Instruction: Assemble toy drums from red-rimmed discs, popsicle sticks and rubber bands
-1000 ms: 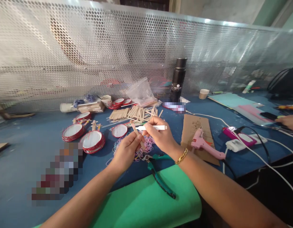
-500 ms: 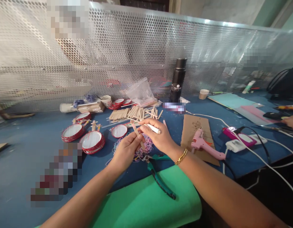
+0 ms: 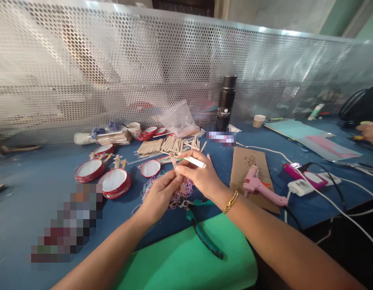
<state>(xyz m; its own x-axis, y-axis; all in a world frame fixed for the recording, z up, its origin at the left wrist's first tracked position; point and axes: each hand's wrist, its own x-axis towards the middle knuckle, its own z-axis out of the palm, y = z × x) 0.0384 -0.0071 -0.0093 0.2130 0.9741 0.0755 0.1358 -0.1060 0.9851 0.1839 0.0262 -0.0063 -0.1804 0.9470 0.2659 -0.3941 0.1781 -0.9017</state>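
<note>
My left hand [image 3: 163, 192] pinches a flat wooden craft stick [image 3: 173, 160], pale pink toward its upper end, held upright at a slant. Beside it, my right hand [image 3: 201, 173] has a white marker pen [image 3: 194, 162] lodged between its fingers, while its thumb and fingertips meet the stick. Beneath both hands lies a tangle of pink and purple cords or bands [image 3: 150, 190]. Nearer to me are green-handled pliers [image 3: 201, 233], partly over a green sheet [image 3: 186, 264]. A round white-faced, red-rimmed piece [image 3: 150, 168] lies just left of my hands.
Wooden sticks [image 3: 171, 144] are heaped behind my hands. Red-rimmed round pieces [image 3: 115, 182] stand at left. A pink glue gun [image 3: 259, 185] rests on cardboard [image 3: 239, 161], with cables to its right. A black bottle [image 3: 227, 102] stands before the perforated metal screen [image 3: 186, 60]. Another person's hand [image 3: 369, 131] shows at far right.
The marker pen has swung from pointing at the stick to lying back in my right hand, whose fingertips now touch the stick. At far right, the other person's hand has moved farther back.
</note>
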